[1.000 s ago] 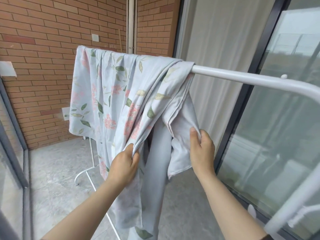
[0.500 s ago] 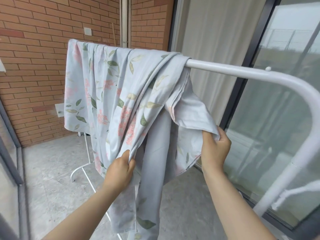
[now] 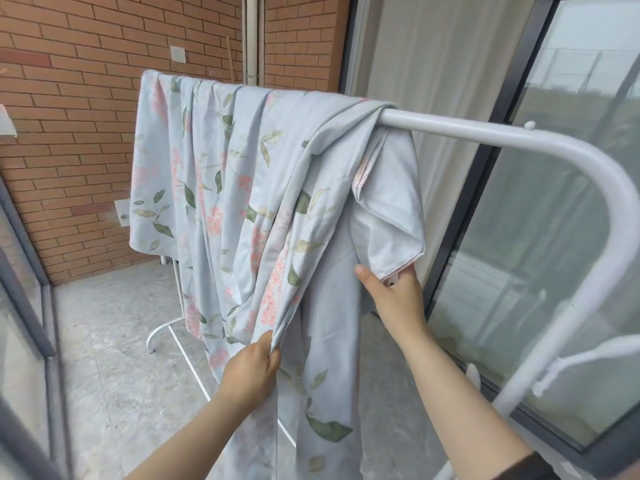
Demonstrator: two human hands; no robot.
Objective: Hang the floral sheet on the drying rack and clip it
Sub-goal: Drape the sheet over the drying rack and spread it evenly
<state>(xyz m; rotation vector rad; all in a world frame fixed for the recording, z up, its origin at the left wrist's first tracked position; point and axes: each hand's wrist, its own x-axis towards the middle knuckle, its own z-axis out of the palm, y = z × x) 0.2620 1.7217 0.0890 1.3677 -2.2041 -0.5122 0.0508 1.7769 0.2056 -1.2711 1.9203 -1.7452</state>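
Observation:
A pale blue floral sheet (image 3: pixel 235 188) with pink flowers and green leaves hangs bunched over the top bar of a white drying rack (image 3: pixel 485 131). My left hand (image 3: pixel 251 370) pinches a folded edge of the sheet low down near the middle. My right hand (image 3: pixel 394 296) holds the lower corner of a plain, turned-over flap at the sheet's right side, just below the bar. The right half of the bar is bare. No clip is in view.
A brick wall (image 3: pixel 86 98) stands behind the rack. Glass sliding doors with dark frames (image 3: pixel 460 237) and a pale curtain run along the right. The rack's curved right post (image 3: pixel 602 258) and white feet (image 3: pixel 162 332) stand on the grey floor.
My right hand has moved back left and lower on the flap, with the thumb now showing. My left hand keeps its pinch lower on the fold. The view has shifted closer.

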